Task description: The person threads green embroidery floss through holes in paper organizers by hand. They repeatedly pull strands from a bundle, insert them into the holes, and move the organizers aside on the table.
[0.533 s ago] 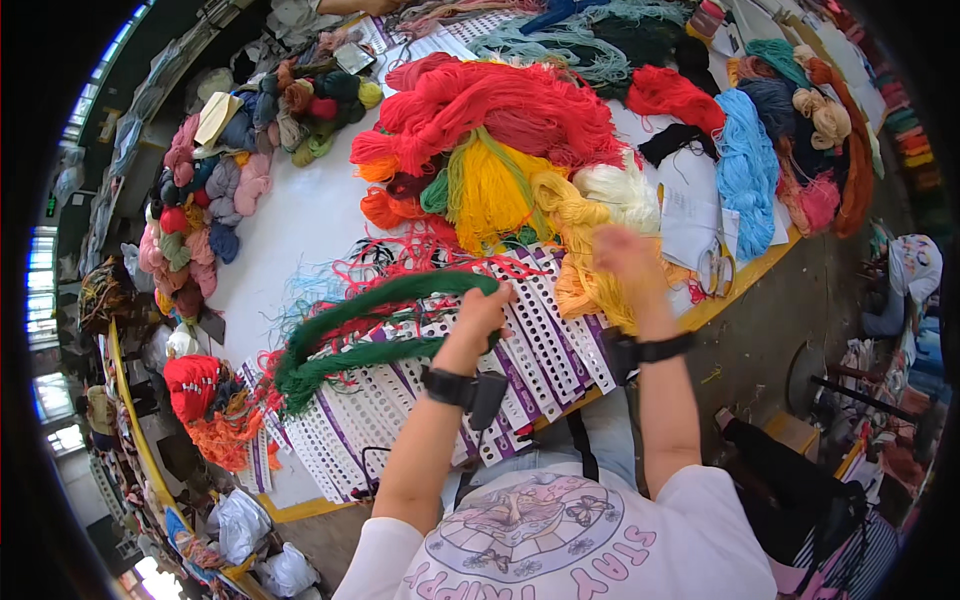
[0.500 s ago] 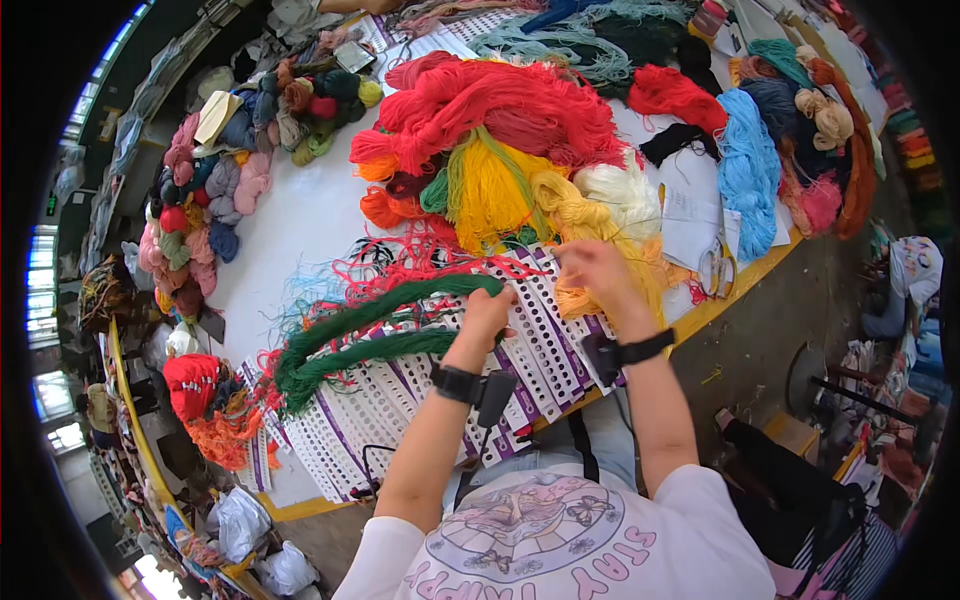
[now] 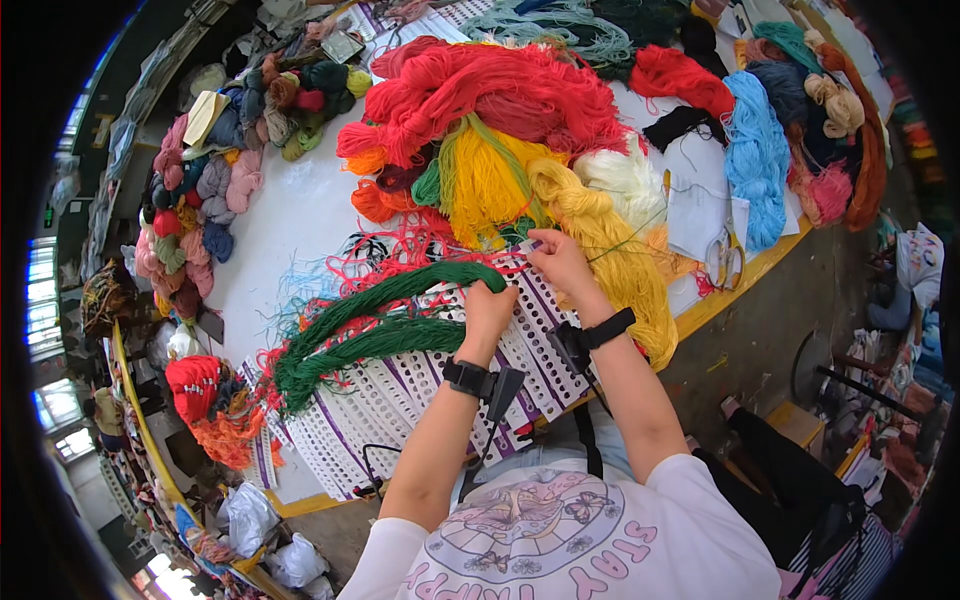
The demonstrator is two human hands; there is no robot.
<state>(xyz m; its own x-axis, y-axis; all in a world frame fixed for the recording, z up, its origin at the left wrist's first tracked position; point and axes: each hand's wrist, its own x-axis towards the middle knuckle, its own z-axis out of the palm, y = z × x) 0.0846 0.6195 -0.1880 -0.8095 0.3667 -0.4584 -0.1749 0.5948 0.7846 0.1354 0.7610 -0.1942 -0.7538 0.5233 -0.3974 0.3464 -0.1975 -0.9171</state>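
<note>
My left hand (image 3: 488, 312) is closed around one end of a dark green yarn skein (image 3: 370, 342), which stretches out leftward in a long loop. Under the skein lie white perforated cards (image 3: 400, 400) with purple bands, set side by side along the table's near edge. My right hand (image 3: 562, 265) is by the cards' far end, thumb and fingertips pinched together; what they hold is too small to make out. A thin green strand (image 3: 625, 238) shows just to its right. Loose red strands (image 3: 400, 250) trail over the cards' far ends.
Beyond the hands is a heap of red yarn (image 3: 490, 95), yellow yarn (image 3: 485, 190) and cream yarn (image 3: 620, 185). Scissors (image 3: 725, 260) lie near the table's right edge, beside light blue yarn (image 3: 752, 165). Small colored skeins (image 3: 215, 185) line the left side.
My right hand has moved left and slightly down, closer to my left hand, and its fingers have drawn into a pinch. The left hand keeps hold of the green skein.
</note>
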